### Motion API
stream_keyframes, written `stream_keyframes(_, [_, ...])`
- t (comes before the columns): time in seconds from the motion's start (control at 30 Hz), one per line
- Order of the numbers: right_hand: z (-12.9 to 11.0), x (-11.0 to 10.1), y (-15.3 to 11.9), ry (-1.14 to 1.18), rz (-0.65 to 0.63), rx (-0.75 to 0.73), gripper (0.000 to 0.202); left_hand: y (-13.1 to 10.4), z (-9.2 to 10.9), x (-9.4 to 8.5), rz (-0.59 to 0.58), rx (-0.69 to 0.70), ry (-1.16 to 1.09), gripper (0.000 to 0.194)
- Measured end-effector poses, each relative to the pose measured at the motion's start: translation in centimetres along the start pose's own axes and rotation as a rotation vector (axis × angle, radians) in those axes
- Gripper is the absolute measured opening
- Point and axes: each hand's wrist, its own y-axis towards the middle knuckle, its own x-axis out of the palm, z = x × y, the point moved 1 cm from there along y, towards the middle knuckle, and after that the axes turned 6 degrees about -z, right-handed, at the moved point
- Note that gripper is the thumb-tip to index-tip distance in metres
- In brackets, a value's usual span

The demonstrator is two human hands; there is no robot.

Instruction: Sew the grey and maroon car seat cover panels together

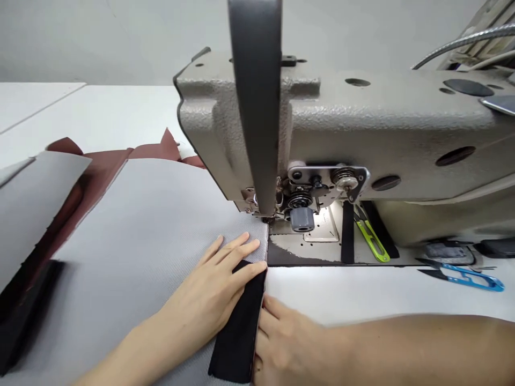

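Observation:
A large grey fabric piece [161, 209] lies under the head of a sewing machine [362, 118], its right edge in line with the needle area. My left hand [217, 284] rests flat with fingers spread on the grey fabric and the top of a black strip [239, 332]. The strip lies along the fabric's right edge. At that same edge, my right hand [281, 338] has its fingers bent and pressed against the seam beside the strip; its fingertips are partly hidden by the fabric edge.
Green thread snips [372, 238] lie on the machine bed, and blue snips [470, 277] on the white table [362, 295] at right. Reddish-brown fabric [104, 166] and another black strip [30, 311] are at left. The machine arm spans the upper right.

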Motion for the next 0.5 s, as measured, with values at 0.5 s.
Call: stream_keyframes(0.5, [2.3,-2.5,0.4,-0.049,-0.166,-0.134,0.016,2.7,-0.5,-1.5,0.05,0.031,0.002,0.036])
